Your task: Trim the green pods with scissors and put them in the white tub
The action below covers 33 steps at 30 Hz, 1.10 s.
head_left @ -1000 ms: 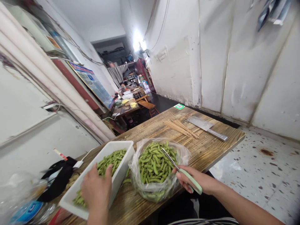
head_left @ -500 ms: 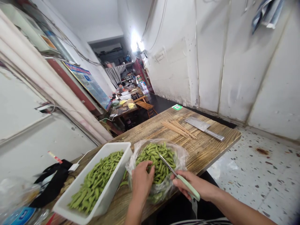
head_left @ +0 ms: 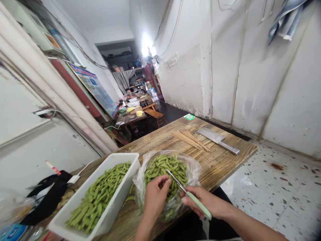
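Note:
My right hand [head_left: 199, 201] grips a pair of scissors [head_left: 199, 204] with pale green handles. The metal blades point up and left over the pods, and their tips are close to my left fingertips. My left hand [head_left: 155, 194] is closed in a pinch above the pile, seemingly on an edamame pod that the fingers mostly hide. Green edamame pods [head_left: 173, 164] fill a clear plastic bag [head_left: 194, 165] with its mouth spread wide. To the left stands a white rectangular tub [head_left: 135, 162], holding many more pods.
A cleaver [head_left: 212, 135] and a bundle of thin wooden skewers [head_left: 192, 140] lie on the wooden table [head_left: 225, 170]. A green-and-white code card [head_left: 189, 116] is at the far edge. A white plug adapter [head_left: 73, 179] and a black bag lie left. A person sits at another table behind.
My left hand has moved slightly right, and its fingers have come together near the scissor tips. The scissors have shifted slightly left and down. The view has tilted a little.

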Motion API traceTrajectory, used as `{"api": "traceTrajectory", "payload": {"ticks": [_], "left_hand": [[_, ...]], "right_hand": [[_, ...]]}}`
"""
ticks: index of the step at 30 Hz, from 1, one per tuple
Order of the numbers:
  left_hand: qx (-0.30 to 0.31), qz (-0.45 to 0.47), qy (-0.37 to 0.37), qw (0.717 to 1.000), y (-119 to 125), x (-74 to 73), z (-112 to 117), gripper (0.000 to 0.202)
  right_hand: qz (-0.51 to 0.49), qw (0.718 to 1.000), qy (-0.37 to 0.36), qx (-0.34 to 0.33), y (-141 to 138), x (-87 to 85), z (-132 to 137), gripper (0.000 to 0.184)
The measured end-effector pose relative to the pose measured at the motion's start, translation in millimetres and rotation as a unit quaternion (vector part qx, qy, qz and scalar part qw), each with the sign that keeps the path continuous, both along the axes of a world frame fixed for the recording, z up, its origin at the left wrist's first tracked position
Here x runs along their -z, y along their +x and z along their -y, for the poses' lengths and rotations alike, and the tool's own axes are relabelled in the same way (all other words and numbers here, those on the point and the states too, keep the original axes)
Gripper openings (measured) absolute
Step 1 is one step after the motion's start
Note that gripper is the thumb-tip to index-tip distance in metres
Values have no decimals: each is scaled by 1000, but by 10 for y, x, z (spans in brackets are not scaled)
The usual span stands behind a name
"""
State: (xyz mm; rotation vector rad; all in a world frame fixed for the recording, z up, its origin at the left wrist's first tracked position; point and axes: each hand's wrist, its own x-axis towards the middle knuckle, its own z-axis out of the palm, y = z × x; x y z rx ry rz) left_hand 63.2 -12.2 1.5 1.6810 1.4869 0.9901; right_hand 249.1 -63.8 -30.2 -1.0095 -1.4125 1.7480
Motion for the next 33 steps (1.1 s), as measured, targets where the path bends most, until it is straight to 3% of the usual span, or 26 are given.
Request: {"api": "traceTrajectory", "payload": {"ticks": [6, 11, 16, 29, 31, 33], "left_hand": [[-18, 82, -27, 996, -44, -3, -41, 24], [-41, 280, -105, 953, -42, -30, -50, 37], [-59, 354, -120, 926, 5, -61, -13, 41], [-66, 346, -113, 929, 72, -26, 44, 36], [-82, 318, -81, 941, -46, -26, 18, 34], [-161, 250, 4, 955, -308, -71, -39, 32]], "right_hand": [[-6, 999, -46, 17, -3, 52, -29, 47], [-41, 998, -40, 1, 11, -15, 31, 57], [-52, 998, -40, 1, -3, -41, 84, 59], [-73, 994, -85, 19, -32, -41, 47, 47], [-67, 994, -87, 29, -31, -22, 37, 47], [-64, 994, -78, 40, -12, 11, 24, 49]]}}
